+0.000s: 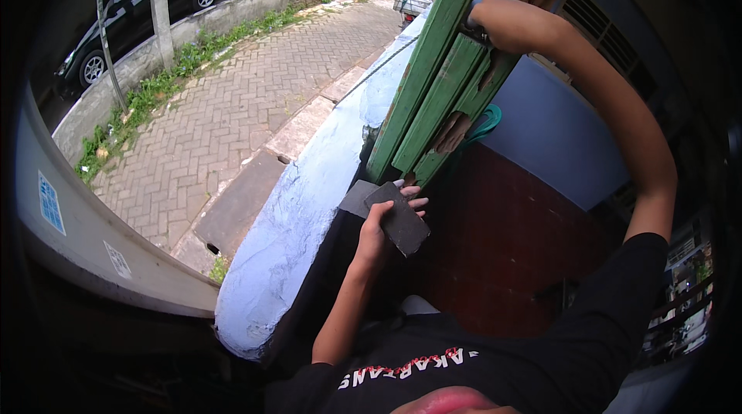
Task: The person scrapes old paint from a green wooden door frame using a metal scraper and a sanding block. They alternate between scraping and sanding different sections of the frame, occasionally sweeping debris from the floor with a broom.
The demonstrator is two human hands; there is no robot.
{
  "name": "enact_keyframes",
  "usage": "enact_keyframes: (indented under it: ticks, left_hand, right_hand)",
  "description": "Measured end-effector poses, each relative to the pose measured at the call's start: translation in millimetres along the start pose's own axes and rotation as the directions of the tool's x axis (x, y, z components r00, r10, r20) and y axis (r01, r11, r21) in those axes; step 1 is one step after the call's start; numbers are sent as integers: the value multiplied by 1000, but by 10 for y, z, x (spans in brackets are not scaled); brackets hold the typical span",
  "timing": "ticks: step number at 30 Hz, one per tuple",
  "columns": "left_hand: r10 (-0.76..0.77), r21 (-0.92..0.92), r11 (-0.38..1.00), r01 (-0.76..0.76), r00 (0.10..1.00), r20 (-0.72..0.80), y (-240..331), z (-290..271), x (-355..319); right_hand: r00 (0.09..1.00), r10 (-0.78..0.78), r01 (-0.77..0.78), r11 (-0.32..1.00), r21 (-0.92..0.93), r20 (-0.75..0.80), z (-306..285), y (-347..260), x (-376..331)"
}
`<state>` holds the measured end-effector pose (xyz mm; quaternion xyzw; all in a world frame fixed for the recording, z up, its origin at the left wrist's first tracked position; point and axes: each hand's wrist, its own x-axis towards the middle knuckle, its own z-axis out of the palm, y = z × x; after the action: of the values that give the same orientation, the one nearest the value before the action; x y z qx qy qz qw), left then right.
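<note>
Across the upper left, a paved lane (224,112) laid in herringbone blocks is seen, bordered by a low concrete wall (193,31) and a strip of weeds. Dark red flooring (495,244) is spread at right of centre, below a blue wall (541,128). Beyond the concrete wall, a black car (147,8) is parked. Through the middle, a pale blue ledge (286,259) is run diagonally, its paint rough and uneven.

Beside the ledge, a green timber frame (444,89) is tilted in the view; along its right edge the wood is splintered and brown, the surface broken in several places. A black shirt (541,352) with a printed front is worn by the person.

Hands noted well apart. The right arm is arched overhead, and the right hand (481,21) is placed against the upper part of the frame; its fingers are largely hidden there, so whether anything is gripped cannot be told. By the left hand (372,240), near the frame's lower end, a dark flat slab (402,224) is pinched, thumb on top and fingers spread beneath. A grey flat piece (357,197) is seen just behind the slab, partly covered by it; whether the two are joined cannot be made out.

Smaller items: a teal coil (487,122) behind the frame; a thin dark cord (380,68) stretched slantwise over the ledge.
</note>
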<state>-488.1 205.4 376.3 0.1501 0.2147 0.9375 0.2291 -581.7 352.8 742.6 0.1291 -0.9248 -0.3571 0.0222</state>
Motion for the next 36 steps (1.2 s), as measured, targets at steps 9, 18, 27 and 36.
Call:
enact_keyframes:
  ticks: [9,18,27,36]
  left_hand:
    - [202,-62,977,-203,979,-23,147,946,824]
    - [100,19,995,-101,994,38,462,1414,1017]
    - [-2,-100,995,6,999,42,620,1473,1177]
    - [-20,-90,996,20,1000,0,792,1530,1223]
  right_hand:
    - [999,30,-28,995,-91,22,59,-186,-2]
    - [1000,17,-17,1000,-9,19,-39,-147,36]
    - [1000,-3,1,992,-129,-18,241,-39,158]
    - [995,-30,35,998,-46,97,-48,-151,-36]
